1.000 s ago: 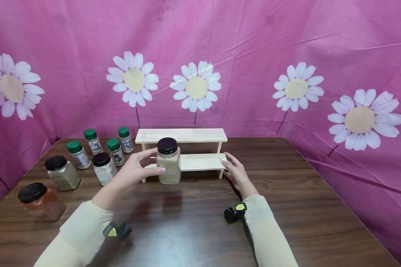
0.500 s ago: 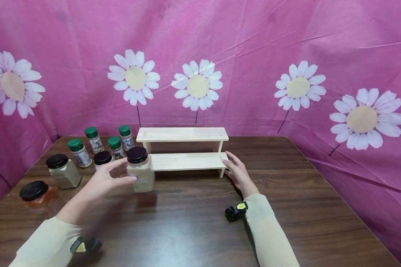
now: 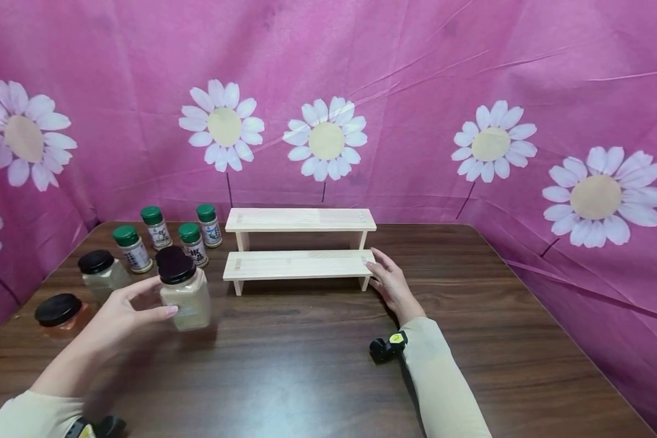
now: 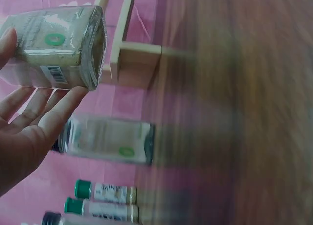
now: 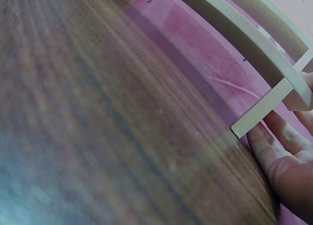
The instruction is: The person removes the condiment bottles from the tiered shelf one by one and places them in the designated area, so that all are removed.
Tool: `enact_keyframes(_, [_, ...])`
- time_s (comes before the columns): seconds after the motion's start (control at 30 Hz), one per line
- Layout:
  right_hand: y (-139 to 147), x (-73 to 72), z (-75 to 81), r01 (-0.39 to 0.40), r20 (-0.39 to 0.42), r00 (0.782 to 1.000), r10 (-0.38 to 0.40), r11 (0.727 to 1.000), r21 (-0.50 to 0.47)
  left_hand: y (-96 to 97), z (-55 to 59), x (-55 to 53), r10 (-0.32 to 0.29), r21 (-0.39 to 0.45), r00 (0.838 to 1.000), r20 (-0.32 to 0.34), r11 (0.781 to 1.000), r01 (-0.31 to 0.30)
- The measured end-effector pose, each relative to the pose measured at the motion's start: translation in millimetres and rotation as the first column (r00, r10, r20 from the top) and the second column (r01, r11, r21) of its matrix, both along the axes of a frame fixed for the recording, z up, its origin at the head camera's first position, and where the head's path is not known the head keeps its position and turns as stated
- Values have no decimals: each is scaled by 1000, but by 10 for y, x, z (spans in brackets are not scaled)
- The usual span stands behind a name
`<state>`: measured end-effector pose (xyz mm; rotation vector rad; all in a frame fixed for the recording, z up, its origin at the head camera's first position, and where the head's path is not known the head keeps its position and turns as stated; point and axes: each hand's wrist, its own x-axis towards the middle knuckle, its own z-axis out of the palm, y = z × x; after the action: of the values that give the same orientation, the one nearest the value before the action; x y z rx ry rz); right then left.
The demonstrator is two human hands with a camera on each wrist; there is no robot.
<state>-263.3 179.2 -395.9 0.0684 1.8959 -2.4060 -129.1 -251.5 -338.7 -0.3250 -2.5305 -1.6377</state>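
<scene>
My left hand (image 3: pixel 121 316) grips a square clear jar (image 3: pixel 190 303) with a black lid and pale powder inside. It is held above the table, left of the rack. In the left wrist view, the jar's barcode (image 4: pixel 55 74) faces the camera and the fingers (image 4: pixel 61 110) lie along its side. A two-tier light wooden rack (image 3: pixel 298 266) stands at the table's middle back, its shelves bare. At the right end of the lower shelf, my right hand (image 3: pixel 391 287) holds the rack, thumb on top; in the right wrist view its fingers (image 5: pixel 286 132) are beside the rack's leg (image 5: pixel 261 107).
Several green-capped shakers (image 3: pixel 137 252) stand at the table's back left. Nearer are a black-lidded jar of pale powder (image 3: pixel 105 281) and one of orange powder (image 3: pixel 66 325). Another black-lidded jar (image 4: pixel 110 139) is mostly hidden behind the held one. A pink flowered cloth (image 3: pixel 405 73) hangs behind the table.
My left hand has carried the jar from in front of the lower shelf leftward and nearer, toward the other jars. The right hand stays on the rack.
</scene>
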Motion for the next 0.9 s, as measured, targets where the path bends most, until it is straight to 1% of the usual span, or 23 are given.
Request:
enact_keyframes(0.07, [2,1,1,-1,-1,1000,1,1000,-3,-42,-34,7,-30,52,1000,-3,998,30])
enact_keyframes(0.13, [3,2,3,1,1,1000,-1,1000,-2,-84,-59,13,-41,72,999,1,997,41])
enact_keyframes(0.37, [-10,6,16,20,19,1000,-20,1000,-10,-215,-141,50,-43,52,999,4,998,43])
enact_keyframes(0.47, [-15,9,19,19,21,1000,-19,1000,-11,-267,-182,62,-42,63,999,-4,997,42])
enact_keyframes(0.57, [-12,5,13,9,12,1000,-9,1000,-9,-318,-221,68,-34,56,999,-6,998,34])
enact_keyframes(0.67, [-4,3,10,-3,1,1000,3,1000,-8,-367,-250,66,-33,60,999,6,998,33])
enact_keyframes(0.77, [3,5,8,-14,-5,1000,14,1000,-9,-416,-275,55,-44,88,999,30,995,41])
enact_keyframes(0.9, [2,8,12,-15,-3,1000,15,1000,-14,-472,-305,31,-19,76,999,51,997,15])
